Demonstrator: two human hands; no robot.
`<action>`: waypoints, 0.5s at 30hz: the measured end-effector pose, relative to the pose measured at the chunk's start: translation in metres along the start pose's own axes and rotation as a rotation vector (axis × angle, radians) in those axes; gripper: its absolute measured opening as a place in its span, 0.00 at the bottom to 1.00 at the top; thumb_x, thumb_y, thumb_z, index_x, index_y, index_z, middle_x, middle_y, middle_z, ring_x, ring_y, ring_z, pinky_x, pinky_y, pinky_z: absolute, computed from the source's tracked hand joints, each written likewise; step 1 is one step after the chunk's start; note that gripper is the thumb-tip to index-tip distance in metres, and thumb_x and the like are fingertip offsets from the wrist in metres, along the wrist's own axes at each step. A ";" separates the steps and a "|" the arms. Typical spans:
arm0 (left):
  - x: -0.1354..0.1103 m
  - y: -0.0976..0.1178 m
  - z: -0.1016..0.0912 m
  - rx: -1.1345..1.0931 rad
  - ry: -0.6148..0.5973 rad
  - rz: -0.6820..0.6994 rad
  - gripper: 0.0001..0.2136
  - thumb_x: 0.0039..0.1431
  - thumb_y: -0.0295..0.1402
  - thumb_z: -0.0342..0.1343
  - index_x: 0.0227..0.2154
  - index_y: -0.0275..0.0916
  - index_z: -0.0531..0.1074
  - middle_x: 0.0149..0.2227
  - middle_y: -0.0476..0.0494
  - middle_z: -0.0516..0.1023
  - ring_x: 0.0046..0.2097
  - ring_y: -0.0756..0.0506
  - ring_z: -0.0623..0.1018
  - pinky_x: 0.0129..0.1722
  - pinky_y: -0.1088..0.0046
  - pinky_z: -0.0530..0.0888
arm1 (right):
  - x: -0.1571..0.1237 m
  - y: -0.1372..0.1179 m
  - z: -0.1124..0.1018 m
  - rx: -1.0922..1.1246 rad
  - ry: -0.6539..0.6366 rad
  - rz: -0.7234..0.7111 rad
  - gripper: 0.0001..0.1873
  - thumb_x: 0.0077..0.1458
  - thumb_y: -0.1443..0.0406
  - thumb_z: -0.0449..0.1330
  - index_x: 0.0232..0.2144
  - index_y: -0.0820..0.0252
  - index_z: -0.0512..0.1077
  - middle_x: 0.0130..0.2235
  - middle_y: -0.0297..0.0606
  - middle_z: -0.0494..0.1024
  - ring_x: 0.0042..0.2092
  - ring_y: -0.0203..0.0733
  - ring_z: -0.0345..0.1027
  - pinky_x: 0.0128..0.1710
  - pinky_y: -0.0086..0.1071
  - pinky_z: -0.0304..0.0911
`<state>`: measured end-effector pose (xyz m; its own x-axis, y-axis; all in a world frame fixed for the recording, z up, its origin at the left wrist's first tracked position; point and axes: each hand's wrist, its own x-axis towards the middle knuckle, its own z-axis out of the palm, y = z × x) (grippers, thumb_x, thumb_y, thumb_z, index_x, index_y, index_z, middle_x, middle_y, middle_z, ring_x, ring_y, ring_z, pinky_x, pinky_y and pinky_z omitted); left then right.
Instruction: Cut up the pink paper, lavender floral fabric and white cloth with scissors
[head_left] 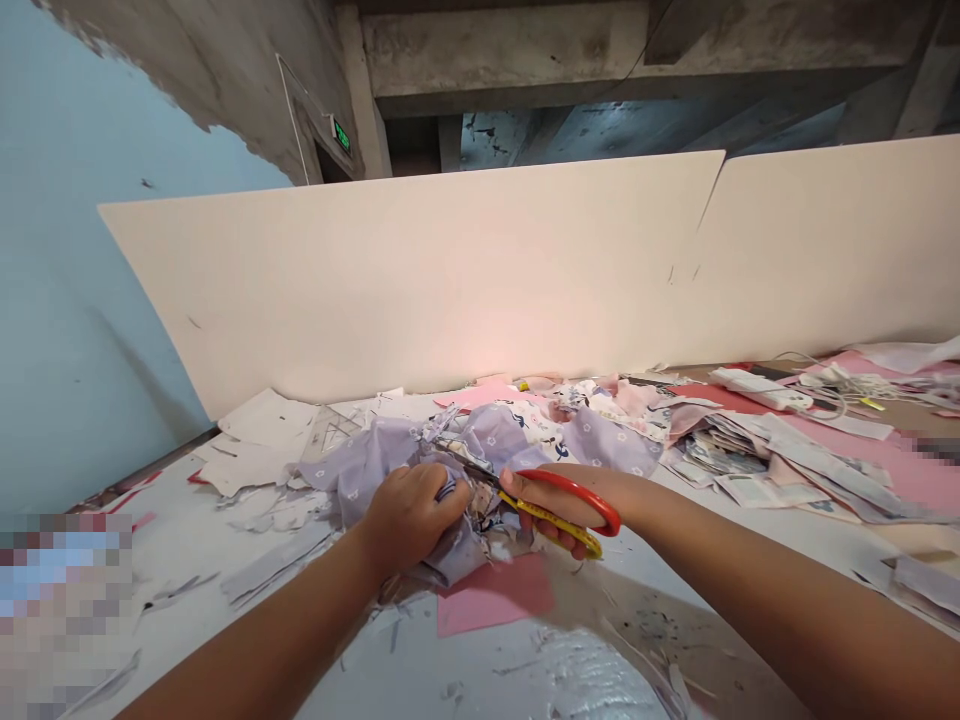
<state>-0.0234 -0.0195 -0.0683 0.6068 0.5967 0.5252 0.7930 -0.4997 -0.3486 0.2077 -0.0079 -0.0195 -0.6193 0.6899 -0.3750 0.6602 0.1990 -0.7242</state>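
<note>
My left hand [415, 515] is closed on a bunched piece of lavender fabric [375, 455] with small white flowers. In my right hand [551, 503] is a pair of scissors [576, 490] with one red and one yellow handle. Their blades point left into the gathered cloth, just beyond my left fingers; fabric partly hides the tips. White cloth with blue and pink print [536, 425] lies behind the hands, among the lavender folds. A flat pink fabric piece [499, 600] rests on the table below my hands.
Pale paper patterns [266, 440] lie to the left. On the right are stacked fabric strips [724, 455], a white power strip [761, 390] with cords and pink cloth [892, 470]. A tall cream board [480, 280] stands along the table's back. Scraps and threads litter the white tabletop [420, 670].
</note>
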 end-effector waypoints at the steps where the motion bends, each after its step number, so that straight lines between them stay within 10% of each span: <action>1: 0.000 0.000 0.000 0.005 0.003 0.006 0.12 0.56 0.30 0.40 0.32 0.43 0.69 0.23 0.47 0.66 0.25 0.49 0.66 0.25 0.73 0.57 | 0.002 0.002 0.002 -0.018 0.039 0.010 0.35 0.43 0.36 0.40 0.25 0.62 0.63 0.20 0.34 0.64 0.16 0.33 0.60 0.17 0.27 0.59; 15: -0.006 -0.001 0.011 0.156 0.028 0.098 0.11 0.55 0.28 0.42 0.34 0.43 0.69 0.24 0.46 0.64 0.27 0.48 0.65 0.24 0.73 0.57 | 0.017 0.012 0.012 -0.149 0.260 -0.105 0.31 0.46 0.40 0.43 0.18 0.61 0.61 0.17 0.34 0.63 0.17 0.32 0.54 0.19 0.28 0.53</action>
<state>-0.0275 -0.0157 -0.0794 0.6816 0.5309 0.5036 0.7303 -0.4500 -0.5140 0.1999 -0.0020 -0.0412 -0.5709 0.8110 -0.1280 0.6648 0.3652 -0.6516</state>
